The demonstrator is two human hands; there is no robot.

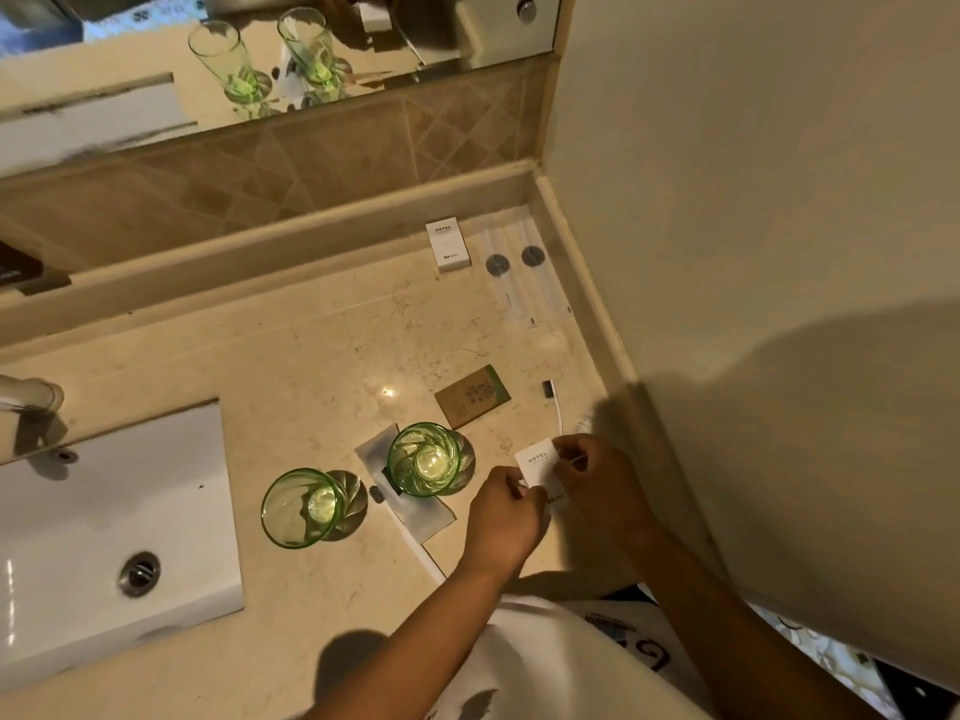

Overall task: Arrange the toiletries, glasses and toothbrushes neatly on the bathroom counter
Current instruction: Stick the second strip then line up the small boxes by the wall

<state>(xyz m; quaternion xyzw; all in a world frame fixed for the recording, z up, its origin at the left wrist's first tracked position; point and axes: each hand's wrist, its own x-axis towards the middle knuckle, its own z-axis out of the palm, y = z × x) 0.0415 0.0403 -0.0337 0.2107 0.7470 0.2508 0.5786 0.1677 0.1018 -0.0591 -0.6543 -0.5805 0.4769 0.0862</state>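
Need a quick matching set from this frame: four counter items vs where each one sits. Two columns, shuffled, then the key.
Items:
1. White hotel box
2. Brown card
3. Second white hotel box
4. Bare toothbrush

Places:
A. Held by both hands, left hand and right hand
B. Standing near the back ledge
C. Flat behind the right green glass
D. Lying beside the side wall, bristles pointing away

Pairs: 1-B, 2-C, 3-A, 4-D

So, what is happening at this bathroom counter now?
A person holds a small white hotel box with both the left hand and the right hand, just above the counter. Two green glasses stand near the sink. A second box and two wrapped toothbrushes lie in the back corner.
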